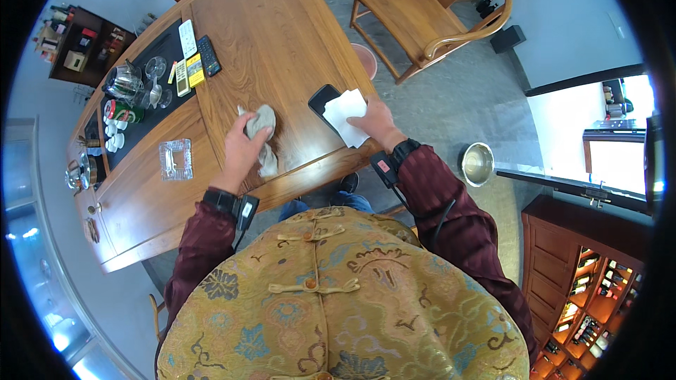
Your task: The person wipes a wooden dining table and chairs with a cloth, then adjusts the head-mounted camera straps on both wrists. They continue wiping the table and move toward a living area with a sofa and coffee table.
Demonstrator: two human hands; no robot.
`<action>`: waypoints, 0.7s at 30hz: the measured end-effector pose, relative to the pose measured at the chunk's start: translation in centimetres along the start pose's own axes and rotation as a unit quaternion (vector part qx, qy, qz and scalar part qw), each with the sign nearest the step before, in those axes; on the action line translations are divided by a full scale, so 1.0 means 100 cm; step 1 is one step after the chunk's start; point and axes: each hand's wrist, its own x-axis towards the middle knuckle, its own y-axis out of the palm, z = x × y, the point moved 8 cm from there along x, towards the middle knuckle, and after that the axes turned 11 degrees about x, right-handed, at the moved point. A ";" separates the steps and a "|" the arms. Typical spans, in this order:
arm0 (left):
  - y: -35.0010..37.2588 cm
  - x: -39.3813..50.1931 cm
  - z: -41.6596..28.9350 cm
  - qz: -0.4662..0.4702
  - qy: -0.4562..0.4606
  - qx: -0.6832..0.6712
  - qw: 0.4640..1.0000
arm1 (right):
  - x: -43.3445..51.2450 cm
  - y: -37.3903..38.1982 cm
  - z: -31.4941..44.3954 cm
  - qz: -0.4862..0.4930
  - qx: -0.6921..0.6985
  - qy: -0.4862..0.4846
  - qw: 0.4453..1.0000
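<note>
My left hand [243, 148] grips a crumpled grey-white cloth [261, 122] over the wooden table [264, 26]; part of the cloth trails down onto the wood. At the table's right edge, my right hand [375, 121] holds a few white paper sheets [346, 111] between thumb and fingers. The sheets partly cover a black smartphone [321, 99], which seems to lie flat on the table. Left of my left hand sits a square glass ashtray [176, 159].
Remotes [208, 55], a yellow box [195, 70], a glass teapot [124, 83] and a red-green can [123, 111] stand on the black inlay. A wooden armchair [406, 5], a pink bin [364, 60] and a metal bowl [477, 164] are beyond the right edge.
</note>
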 end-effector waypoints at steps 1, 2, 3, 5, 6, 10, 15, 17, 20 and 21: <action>0.000 0.009 -0.008 -0.011 0.018 0.024 1.000 | -0.004 -0.006 0.001 -0.030 0.020 -0.005 0.999; 0.002 0.017 -0.016 -0.006 0.041 0.064 0.997 | -0.007 -0.009 0.004 -0.040 0.031 -0.024 0.998; 0.004 0.025 -0.025 -0.002 0.068 0.105 0.992 | -0.010 -0.011 0.006 -0.045 0.044 -0.039 0.997; 0.009 0.029 -0.033 0.011 0.069 0.198 0.978 | -0.015 -0.016 0.008 -0.061 0.051 -0.061 0.995; 0.011 0.029 -0.032 0.020 0.042 0.250 0.967 | -0.017 -0.019 0.008 -0.071 0.045 -0.069 0.994; 0.012 0.015 -0.050 -0.025 0.089 0.215 0.972 | -0.021 -0.025 0.011 -0.125 -0.033 -0.136 0.982; 0.061 -0.009 -0.052 0.087 0.042 0.013 0.995 | -0.016 -0.019 0.000 -0.117 0.025 -0.157 0.980; 0.078 -0.010 -0.058 0.089 0.058 -0.009 0.994 | -0.018 -0.019 0.005 -0.126 0.016 -0.196 0.972; 0.095 -0.006 -0.064 0.082 0.064 -0.037 0.994 | -0.023 -0.020 0.015 -0.133 -0.008 -0.229 0.964; 0.097 -0.002 -0.066 0.076 0.067 -0.046 0.994 | -0.024 -0.020 0.019 -0.129 -0.022 -0.230 0.964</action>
